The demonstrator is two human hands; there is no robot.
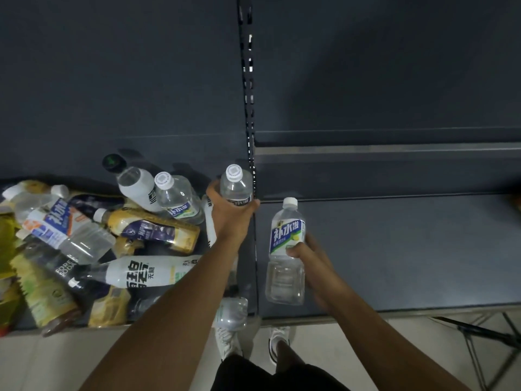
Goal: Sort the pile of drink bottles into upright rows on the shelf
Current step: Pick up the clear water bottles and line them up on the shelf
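Bottles in a tangled pile [112,244] fill the left bay of the shelf [394,249], most of them lying on their sides. The left hand [228,213] wraps its fingers round the body of a clear bottle [236,184], cap up, just beside the slotted post [249,108]. The right hand [307,255] grips a blue-labelled bottle [286,249] at its waist, upright above the right bay, probably so each can go down on its base without turning.

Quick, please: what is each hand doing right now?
Left hand: holding the upright clear bottle.
Right hand: holding the blue-labelled bottle.
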